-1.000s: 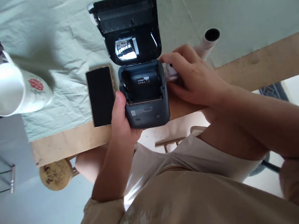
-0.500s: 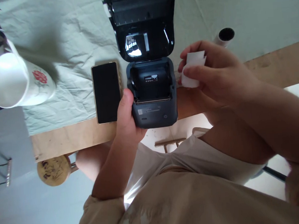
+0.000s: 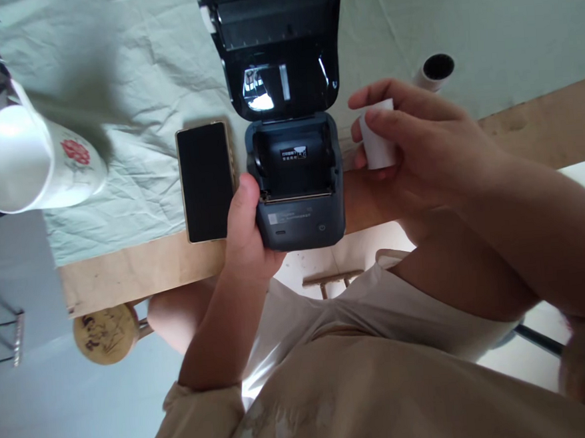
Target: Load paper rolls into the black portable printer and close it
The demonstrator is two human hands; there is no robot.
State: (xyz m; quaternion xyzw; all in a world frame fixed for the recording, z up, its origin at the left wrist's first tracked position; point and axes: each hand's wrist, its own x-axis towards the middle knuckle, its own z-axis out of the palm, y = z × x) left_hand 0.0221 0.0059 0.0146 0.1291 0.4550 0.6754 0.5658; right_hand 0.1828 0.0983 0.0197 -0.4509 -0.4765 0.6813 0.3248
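A: Nearest the camera, a beige top is seen, and both forearms are stretched out over the table [image 3: 126,274] edge.

B: The left hand [image 3: 245,225] is clamped on the near left corner of the small dark printer [image 3: 298,198]. That grip is closed on the printer body, thumb up along its side, just as it was a second ago. The printer is sat at the table edge, half over it.

A: The lid [image 3: 278,46] is thrown fully back, and the paper bay [image 3: 293,162] is seen bare, only a small label inside.

B: Now the change: the paper roll [image 3: 380,139] has been lifted off the table by the right hand [image 3: 428,153]. A second ago it was pressed down beside the printer; half a second ago it was shown flat-on. Now it has been turned upright in the fingers, pinched between thumb and fingertips, just right of the open bay and clear of it.

A: So the roll is judged ready to be dropped in; nothing is seated yet.

B: Left of the printer, a dark phone [image 3: 206,181] is laid face up on the pale green cloth [image 3: 138,89]. Further left a white mug [image 3: 33,164] with a red flower is stood. Far right, a white tube [image 3: 432,72] is lying beyond the hand.
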